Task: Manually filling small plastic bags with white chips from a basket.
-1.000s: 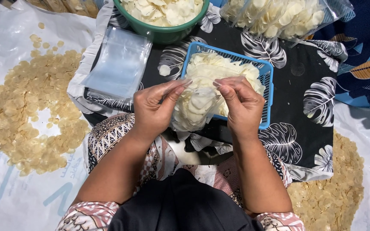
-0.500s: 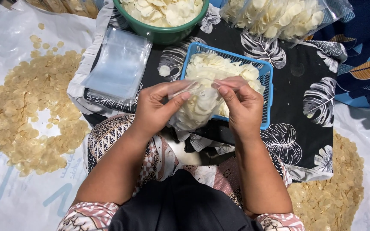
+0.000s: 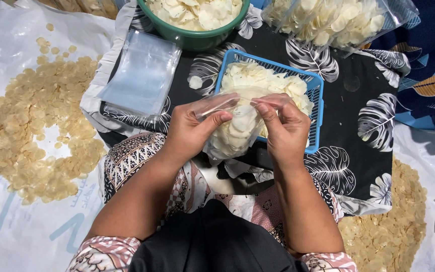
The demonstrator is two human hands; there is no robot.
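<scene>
On the far left, a spread of golden round chips (image 3: 36, 126) lies on a white plastic sheet (image 3: 6, 236). Next to it, a stack of empty clear bags (image 3: 142, 75) rests on the edge of the dark leaf-patterned cloth (image 3: 368, 126). Above them stands a green bowl (image 3: 197, 38) filled with pale chips.

In the middle, the left hand (image 3: 190, 131) pinches the top edge of a small clear bag (image 3: 232, 131) between thumb and forefinger, so its grip is closed on the bag's mouth. The bag is filled with pale chips and hangs just in front of the blue basket (image 3: 315, 118), which holds more of the same chips. The right hand (image 3: 285, 133) also pinches the top edge of the bag on the other side, fingers clenched on the plastic. Both hands hold the bag up above the person's lap.

To the right, large clear bags of pale chips (image 3: 338, 20) lie at the top, and another pile of golden chips (image 3: 388, 221) lies at the lower right.

In my judgement, the risk is that the thin plastic slips from one pinch. Then the bag would tilt and the chips would spill on the cloth or the lap. A too strong squeeze on the full bag could also break the fragile chips inside.
</scene>
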